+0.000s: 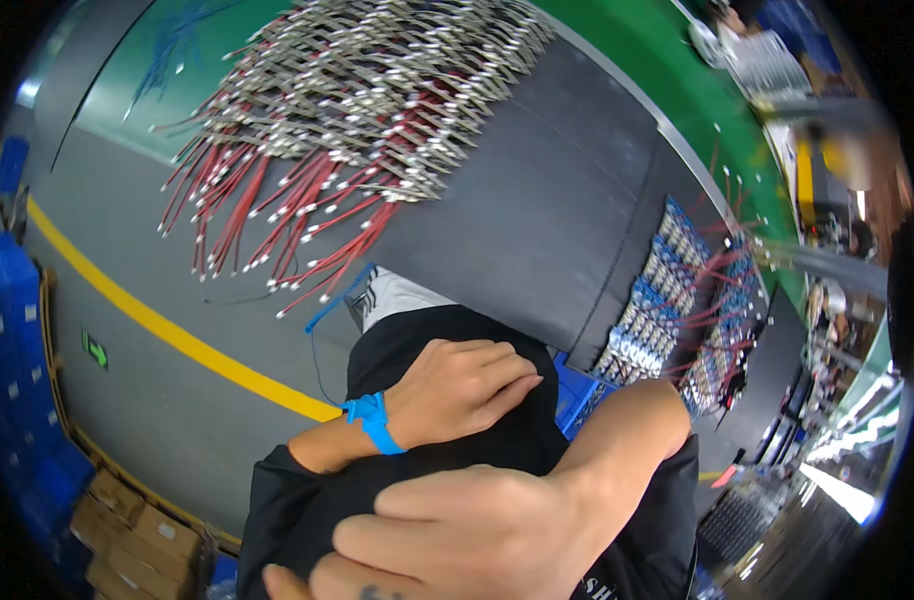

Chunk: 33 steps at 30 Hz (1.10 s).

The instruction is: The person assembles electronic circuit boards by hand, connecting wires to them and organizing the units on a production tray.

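My left hand (462, 390) lies over my dark clothing at the middle of the view. Its fingers are curled and pressed together with the thumb alongside, and nothing shows in it. A blue wrist strap (374, 422) goes round that wrist, with a thin cord (320, 372) running up from it. My right hand (467, 535) is large and close at the lower edge, reaching across to the left. Its fingers are folded in, no held thing shows, and the fingertips are mostly hidden. Both hands are apart from the table's cables.
Rows of white-tipped cable bundles with red wires (377, 110) cover the dark table mat (537, 210), some overhanging its near edge. Blue-and-white bundles (652, 320) lie at the right. Blue bins (17, 350) and cardboard boxes (142, 540) stand left, beyond a yellow floor line (192, 345).
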{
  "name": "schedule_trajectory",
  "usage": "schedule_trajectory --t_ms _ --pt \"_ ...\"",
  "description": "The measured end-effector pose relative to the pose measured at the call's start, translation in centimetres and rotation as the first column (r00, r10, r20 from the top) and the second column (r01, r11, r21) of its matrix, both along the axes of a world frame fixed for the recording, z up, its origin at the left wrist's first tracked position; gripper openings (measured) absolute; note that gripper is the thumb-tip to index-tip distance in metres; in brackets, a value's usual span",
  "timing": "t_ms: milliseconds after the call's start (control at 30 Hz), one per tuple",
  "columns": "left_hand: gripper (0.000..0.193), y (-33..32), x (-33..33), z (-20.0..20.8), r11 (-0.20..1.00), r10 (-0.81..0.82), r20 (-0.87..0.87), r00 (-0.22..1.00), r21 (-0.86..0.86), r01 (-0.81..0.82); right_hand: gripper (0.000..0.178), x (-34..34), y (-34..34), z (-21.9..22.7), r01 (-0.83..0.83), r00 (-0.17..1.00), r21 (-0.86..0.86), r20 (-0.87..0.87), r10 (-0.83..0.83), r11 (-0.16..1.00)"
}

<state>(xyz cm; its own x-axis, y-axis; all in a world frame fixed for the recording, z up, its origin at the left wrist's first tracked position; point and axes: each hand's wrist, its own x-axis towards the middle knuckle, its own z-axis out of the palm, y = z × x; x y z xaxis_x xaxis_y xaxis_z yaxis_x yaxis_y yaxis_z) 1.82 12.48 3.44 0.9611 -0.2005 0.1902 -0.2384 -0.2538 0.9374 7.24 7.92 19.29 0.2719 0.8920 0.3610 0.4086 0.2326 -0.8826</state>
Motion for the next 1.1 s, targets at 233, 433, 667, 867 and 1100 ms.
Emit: schedule_trajectory --t_ms 233,433,667,867,1100 --pt "0.014 -5.1 4.5 0.3 0.971 0.157 -0.096 0.983 -0.164 -0.171 0.017 0.9 -8.1 0.5 0.062 0.99 -0.064 0.131 -0.053 0.996" --pt "0.041 -9.6 9.3 -3.1 0.833 -0.206 -0.341 0.917 -0.553 -0.019 0.015 -1.5 -19.7 0.8 0.528 0.701 0.09 0.515 -0.493 0.844" --pt "0.048 -11.9 9.2 -2.9 0.561 -0.467 -0.65 0.599 -0.742 -0.367 0.016 -3.3 -33.6 -12.8 0.836 -0.364 -0.367 0.184 -0.913 -0.408" --pt "0.052 -13.1 9.3 -3.8 0.61 -0.527 -0.632 0.568 -0.747 -0.264 0.031 -5.6 -34.5 -18.1 0.836 -0.22 -0.513 0.017 -0.975 -0.197" --pt "0.083 -11.3 10.3 -2.1 0.536 -0.825 -0.504 0.255 -0.841 0.075 0.038 -6.3 -37.4 -19.3 0.896 -0.087 -0.435 -0.362 -0.928 0.085"
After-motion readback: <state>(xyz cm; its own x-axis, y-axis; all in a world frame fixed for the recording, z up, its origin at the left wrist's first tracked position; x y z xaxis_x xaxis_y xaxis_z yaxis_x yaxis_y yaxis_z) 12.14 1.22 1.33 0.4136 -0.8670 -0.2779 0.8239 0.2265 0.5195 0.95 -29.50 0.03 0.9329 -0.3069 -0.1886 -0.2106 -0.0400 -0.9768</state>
